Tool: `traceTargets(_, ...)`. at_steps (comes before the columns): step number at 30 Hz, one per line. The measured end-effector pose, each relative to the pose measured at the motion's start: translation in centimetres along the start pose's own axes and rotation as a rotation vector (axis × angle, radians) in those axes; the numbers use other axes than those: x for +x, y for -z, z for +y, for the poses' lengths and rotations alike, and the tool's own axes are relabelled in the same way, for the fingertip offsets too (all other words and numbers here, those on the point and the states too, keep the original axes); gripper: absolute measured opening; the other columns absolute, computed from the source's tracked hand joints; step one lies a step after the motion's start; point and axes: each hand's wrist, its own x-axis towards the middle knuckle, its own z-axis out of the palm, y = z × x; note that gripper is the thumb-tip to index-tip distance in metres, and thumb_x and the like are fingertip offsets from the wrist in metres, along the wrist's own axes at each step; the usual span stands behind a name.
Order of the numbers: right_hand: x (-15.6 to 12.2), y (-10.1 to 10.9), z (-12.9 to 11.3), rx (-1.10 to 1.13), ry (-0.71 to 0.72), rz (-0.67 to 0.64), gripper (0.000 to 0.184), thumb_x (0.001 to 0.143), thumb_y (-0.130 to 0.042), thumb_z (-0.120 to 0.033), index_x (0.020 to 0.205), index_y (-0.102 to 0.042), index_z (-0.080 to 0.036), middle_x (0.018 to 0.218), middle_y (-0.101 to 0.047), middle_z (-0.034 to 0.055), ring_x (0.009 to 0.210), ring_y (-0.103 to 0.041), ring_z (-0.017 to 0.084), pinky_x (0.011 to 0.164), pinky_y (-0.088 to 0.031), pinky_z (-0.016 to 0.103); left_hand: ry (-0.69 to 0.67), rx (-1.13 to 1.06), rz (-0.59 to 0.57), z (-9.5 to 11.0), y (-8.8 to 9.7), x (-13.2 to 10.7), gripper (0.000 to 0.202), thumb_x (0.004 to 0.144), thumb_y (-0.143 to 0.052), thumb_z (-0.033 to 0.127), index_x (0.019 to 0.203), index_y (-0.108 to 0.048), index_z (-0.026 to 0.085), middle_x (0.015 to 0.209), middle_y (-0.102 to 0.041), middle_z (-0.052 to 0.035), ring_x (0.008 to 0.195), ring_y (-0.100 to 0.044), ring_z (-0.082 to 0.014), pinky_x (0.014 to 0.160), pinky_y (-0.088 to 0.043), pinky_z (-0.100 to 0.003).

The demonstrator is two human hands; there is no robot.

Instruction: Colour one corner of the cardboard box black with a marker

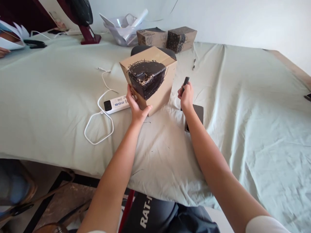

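Observation:
A brown cardboard box (160, 69) stands on one corner-edge on the pale green cloth of the table (60, 97), with a large black scribbled patch on its near face. My left hand (136, 106) grips the box's lower left corner, fingers wrapped round it. My right hand (186, 96) is just right of the box, closed round a black marker (185, 81) that points up and away. Under my right wrist lies a dark phone (198, 111).
A white power bank (116, 104) with a looping white cable lies left of the box. Two more black-marked boxes (167, 38) and a clear plastic tub (122, 30) sit at the back. A pen (194, 64) lies beyond. Another person's hand is at the far left edge.

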Motion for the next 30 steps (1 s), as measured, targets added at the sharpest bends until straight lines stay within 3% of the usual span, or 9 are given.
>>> traceTargets(3, 0.2, 0.0, -1.5, 0.308, -0.118, 0.074, 0.045, 0.104, -0.039, -0.068, 0.084, -0.044, -0.029, 0.065, -0.039, -0.0069, 0.055, -0.041, 0.015, 0.049, -0.030, 0.025, -0.002, -0.026, -0.011, -0.3, 0.1, 0.1, 0.138, 0.064, -0.094, 0.060, 0.172, -0.012, 0.035, 0.173, -0.023, -0.0151, 0.163, -0.029, -0.0413, 0.126, -0.042, -0.056)
traceTargets(8, -0.4, -0.2, -3.2, 0.347, -0.090, -0.004, 0.063, 0.098, -0.046, -0.086, 0.071, -0.037, -0.029, 0.055, -0.029, -0.0082, 0.052, -0.030, 0.013, 0.048, -0.027, 0.027, -0.037, -0.071, -0.018, -0.7, 0.2, 0.3, 0.134, 0.065, -0.090, 0.062, 0.171, -0.011, 0.036, 0.171, -0.022, -0.0144, 0.160, -0.031, -0.0405, 0.120, -0.046, -0.052)
traceTargets(12, -1.2, -0.7, -3.2, 0.396, -0.024, -0.072, 0.066, 0.097, -0.047, -0.084, 0.063, -0.036, -0.028, 0.053, -0.032, -0.0056, 0.048, -0.027, 0.012, 0.045, -0.024, 0.028, -0.048, -0.060, -0.014, -0.9, 0.0, 0.3, 0.134, 0.062, -0.090, 0.061, 0.169, -0.011, 0.041, 0.172, -0.022, -0.0123, 0.160, -0.030, -0.0395, 0.119, -0.047, -0.050)
traceTargets(22, -0.9, -1.0, -2.0, 0.396, -0.120, -0.177, 0.066, 0.097, -0.047, -0.080, 0.061, -0.028, -0.028, 0.056, -0.021, -0.0067, 0.046, -0.017, 0.010, 0.043, -0.013, 0.027, -0.006, -0.029, -0.014, -0.8, 0.0, 0.4, 0.139, 0.064, -0.094, 0.062, 0.172, -0.009, 0.041, 0.176, -0.022, -0.0122, 0.164, -0.029, -0.0424, 0.124, -0.044, -0.056)
traceTargets(26, -0.8, -0.9, -2.0, 0.377, -0.124, -0.160, 0.057, 0.101, -0.045, -0.068, 0.066, -0.027, -0.028, 0.060, -0.021, -0.0058, 0.049, -0.017, 0.012, 0.044, -0.014, 0.028, -0.040, -0.056, -0.024, -0.7, 0.1, 0.4, 0.135, 0.064, -0.092, 0.061, 0.171, -0.011, 0.041, 0.174, -0.022, -0.0097, 0.164, -0.025, -0.0433, 0.124, -0.044, -0.057)
traceTargets(30, -1.1, -1.1, -1.7, 0.426, -0.062, -0.064, 0.060, 0.101, -0.042, -0.076, 0.069, -0.027, -0.028, 0.064, -0.022, -0.0050, 0.051, -0.017, 0.012, 0.045, -0.014, 0.028, -0.030, -0.041, -0.029, -0.6, 0.2, 0.4, 0.135, 0.064, -0.091, 0.062, 0.170, -0.011, 0.041, 0.175, -0.022, -0.0100, 0.164, -0.026, -0.0434, 0.123, -0.044, -0.056)
